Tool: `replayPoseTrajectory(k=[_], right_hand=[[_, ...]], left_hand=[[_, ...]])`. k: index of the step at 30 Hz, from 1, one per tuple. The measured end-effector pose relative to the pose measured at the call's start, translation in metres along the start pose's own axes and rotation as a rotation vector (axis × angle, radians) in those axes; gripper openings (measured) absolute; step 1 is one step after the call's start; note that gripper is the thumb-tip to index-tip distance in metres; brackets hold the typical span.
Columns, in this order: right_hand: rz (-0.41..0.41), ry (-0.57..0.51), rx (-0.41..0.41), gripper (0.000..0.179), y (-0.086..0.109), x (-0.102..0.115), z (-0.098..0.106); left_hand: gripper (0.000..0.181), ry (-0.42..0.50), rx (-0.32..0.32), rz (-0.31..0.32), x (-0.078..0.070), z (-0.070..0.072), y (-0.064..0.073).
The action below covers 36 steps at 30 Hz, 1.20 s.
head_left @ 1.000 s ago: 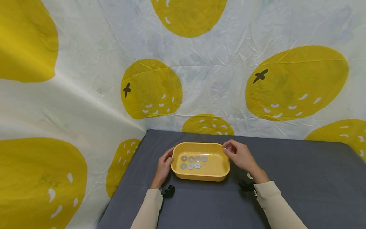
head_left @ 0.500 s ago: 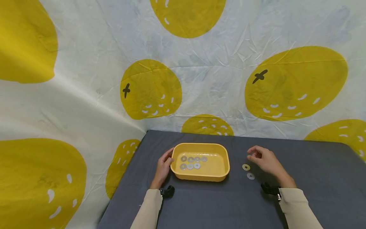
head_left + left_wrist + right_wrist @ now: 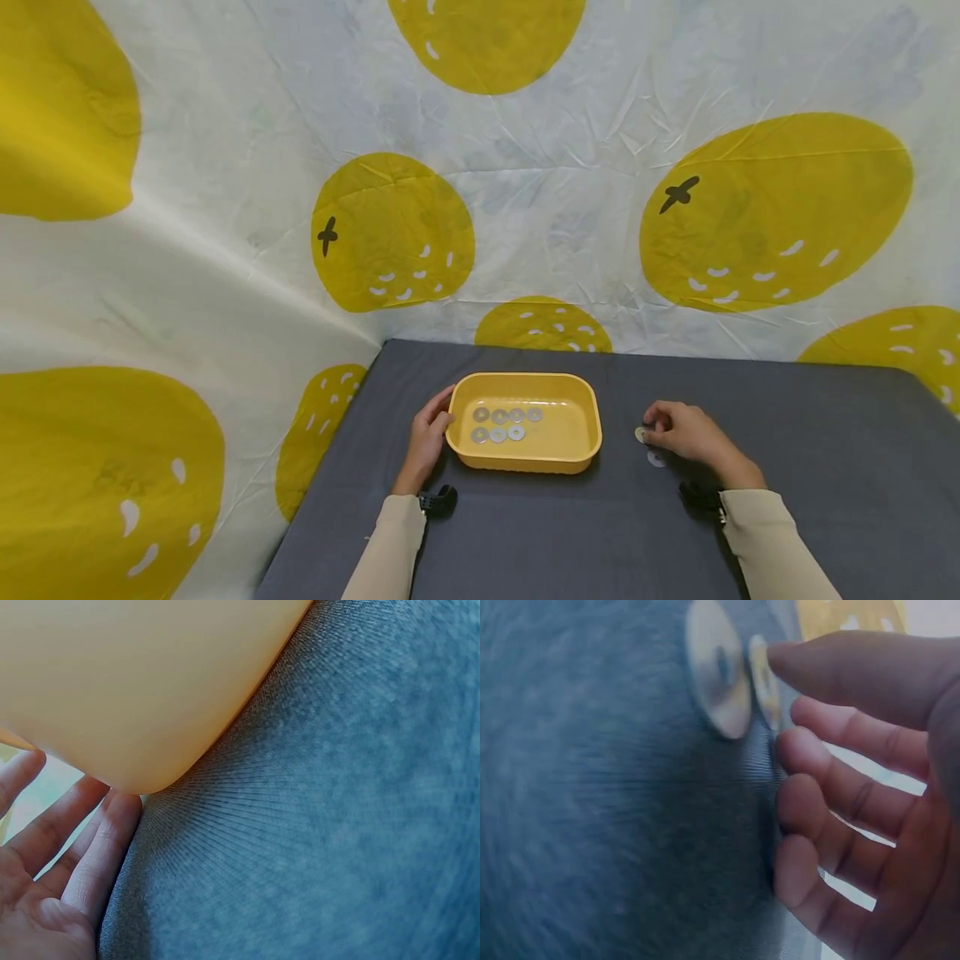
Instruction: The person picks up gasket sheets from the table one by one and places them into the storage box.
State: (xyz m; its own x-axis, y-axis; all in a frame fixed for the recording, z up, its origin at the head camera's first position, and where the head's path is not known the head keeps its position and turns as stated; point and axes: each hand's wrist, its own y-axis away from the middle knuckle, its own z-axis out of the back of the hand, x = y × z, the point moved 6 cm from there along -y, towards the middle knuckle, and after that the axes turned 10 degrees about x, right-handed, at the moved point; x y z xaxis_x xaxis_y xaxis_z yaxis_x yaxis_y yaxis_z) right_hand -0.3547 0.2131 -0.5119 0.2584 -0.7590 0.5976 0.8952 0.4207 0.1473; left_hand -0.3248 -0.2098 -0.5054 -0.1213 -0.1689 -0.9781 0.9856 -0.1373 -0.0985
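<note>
In the head view a yellow plastic tray (image 3: 562, 454) stands on the table. Several flat metal washers (image 3: 498, 434) lie in two rows on its floor. My left hand (image 3: 427, 435) grips the tray's left side, thumb at the rim; the left wrist view has its fingers (image 3: 105, 855) against the outer wall. To the right of the tray, my right hand (image 3: 693, 435) is low over the table, fingers bent. Its thumb (image 3: 855, 671) reaches the edge of a brassy washer (image 3: 763, 690), partly covered by the fingers in the head view. A silver washer (image 3: 656, 460) lies just nearer.
A dark grey cloth (image 3: 555, 533) covers the table. Behind and to the left hangs a white curtain (image 3: 555, 242) printed with large yellow fruit. Each wrist wears a dark strap, and both sleeves are beige.
My right hand has moved from the tray's right rim out to the right, then down onto the brassy washer. The left hand and the tray have stayed put.
</note>
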Motion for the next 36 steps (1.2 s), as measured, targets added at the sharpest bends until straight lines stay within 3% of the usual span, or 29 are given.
replayPoseTrajectory(k=[10,16,27,36], right_hand=[[-0.090,0.031,0.005,0.019,-0.003,-0.001,-0.004],[-0.102,0.017,0.022,0.021,-0.004,-0.002,-0.006],[-0.045,0.043,-0.010,0.025,0.001,0.007,-0.004],[0.058,0.025,-0.014,0.021,-0.002,0.011,-0.003]], left_hand=[[0.051,-0.001,0.009,-0.008,0.000,0.000,0.000],[0.051,0.004,0.009,-0.011,0.000,0.000,0.000],[0.050,-0.005,0.003,0.000,-0.001,0.000,0.000],[0.051,0.004,0.004,-0.006,0.001,0.000,0.000]])
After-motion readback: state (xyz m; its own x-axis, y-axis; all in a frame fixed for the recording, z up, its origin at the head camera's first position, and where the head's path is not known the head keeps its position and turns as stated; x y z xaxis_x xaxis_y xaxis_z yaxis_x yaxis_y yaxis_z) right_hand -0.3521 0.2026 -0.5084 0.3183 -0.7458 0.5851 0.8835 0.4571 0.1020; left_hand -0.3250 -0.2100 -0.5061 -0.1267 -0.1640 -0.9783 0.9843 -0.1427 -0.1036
